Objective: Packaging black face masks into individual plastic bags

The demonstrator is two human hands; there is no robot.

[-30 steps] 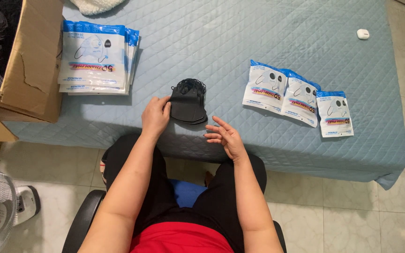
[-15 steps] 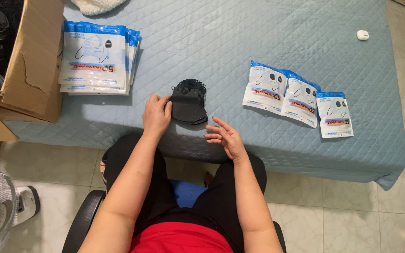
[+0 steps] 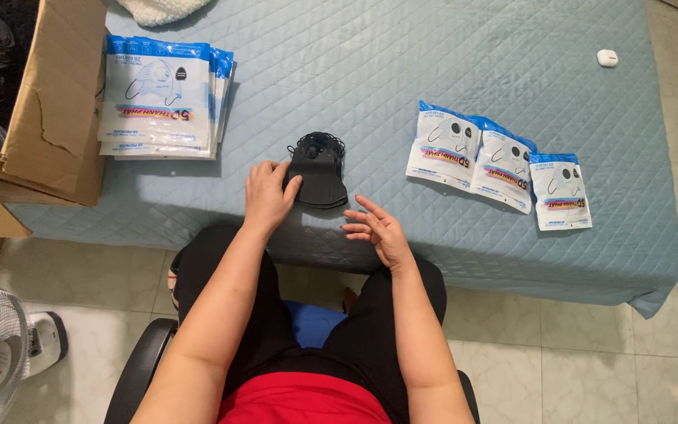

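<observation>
The left hand (image 3: 267, 195) lay on the near left edge of a small stack of black masks (image 3: 318, 173), fingers resting on it, not clenched around it. The stack sat near the front edge of the blue quilted bed (image 3: 339, 71). The right hand (image 3: 382, 230) hovered open just right of it, holding nothing. Three white packets (image 3: 498, 163) lay overlapping to the right; a pile of packets (image 3: 162, 98) lay far left, beside a cardboard box (image 3: 52, 110).
</observation>
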